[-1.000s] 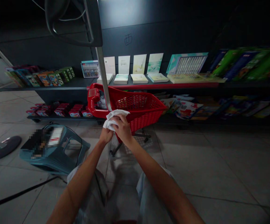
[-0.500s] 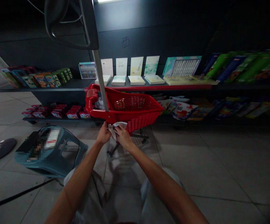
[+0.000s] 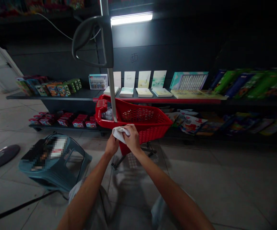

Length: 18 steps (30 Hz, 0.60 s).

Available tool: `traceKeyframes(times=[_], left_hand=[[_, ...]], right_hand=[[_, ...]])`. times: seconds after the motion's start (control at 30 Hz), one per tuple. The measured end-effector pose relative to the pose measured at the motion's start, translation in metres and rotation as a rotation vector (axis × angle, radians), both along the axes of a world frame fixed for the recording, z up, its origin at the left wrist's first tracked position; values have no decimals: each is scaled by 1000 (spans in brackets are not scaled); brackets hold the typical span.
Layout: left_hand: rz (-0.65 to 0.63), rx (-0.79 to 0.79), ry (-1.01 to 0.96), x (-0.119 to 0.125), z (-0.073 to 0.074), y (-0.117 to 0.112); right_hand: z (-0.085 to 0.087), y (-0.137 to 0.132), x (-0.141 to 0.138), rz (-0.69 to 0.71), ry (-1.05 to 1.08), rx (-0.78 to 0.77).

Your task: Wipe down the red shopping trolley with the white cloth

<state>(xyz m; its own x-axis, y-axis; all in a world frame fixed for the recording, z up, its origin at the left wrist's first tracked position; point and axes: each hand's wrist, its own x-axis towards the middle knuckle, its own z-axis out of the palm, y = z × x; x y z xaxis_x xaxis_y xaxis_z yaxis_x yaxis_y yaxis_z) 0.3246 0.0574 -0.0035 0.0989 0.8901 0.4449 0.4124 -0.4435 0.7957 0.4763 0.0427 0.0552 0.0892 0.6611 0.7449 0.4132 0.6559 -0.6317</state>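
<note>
Both my hands meet in front of a red shopping basket cart [image 3: 150, 123] on wheels. My right hand [image 3: 132, 139] is closed on a white cloth [image 3: 119, 132], pressing it against the basket's near rim. Just left of it, my left hand [image 3: 111, 146] is closed too and grips the lower edge of the same cloth. The cart's grey pole [image 3: 112, 95] rises from the basket to a dark loop handle [image 3: 93, 41] overhead.
A teal plastic stool [image 3: 57, 161] stands on the tiled floor at my left, with a black cable [image 3: 16, 207] beside it. Dark low shelves [image 3: 153, 95] behind the cart carry books, boxes and card packs. A round fan base [image 3: 1, 156] sits far left.
The view has tilted up, so the handle and a ceiling light now show. My hands with the cloth dipped below the basket rim, then came back up onto it.
</note>
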Motion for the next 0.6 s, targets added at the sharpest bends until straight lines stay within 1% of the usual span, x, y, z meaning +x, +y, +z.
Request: traceKeyframes(times=[0.17,0.27,0.37,0.47,0.53,0.6], left_hand=[[76,-101,-63,2,2,1],[87,-89,-80,2,1,1],[101,-71,-54,2,2,1],[107,-68,-30,2,7,1],[117,-59,1,3,11,2],[155,-57,50,4,17,1]], right_hand=[[12,7,-5,-40,30,17],[21,11,-10,-48,43,31],[32,14,-15,-48,48,55],[49,18,-21,-40,43,93],[65,23,-25,-29,49,132],[84,29,-27,-16,70,183]])
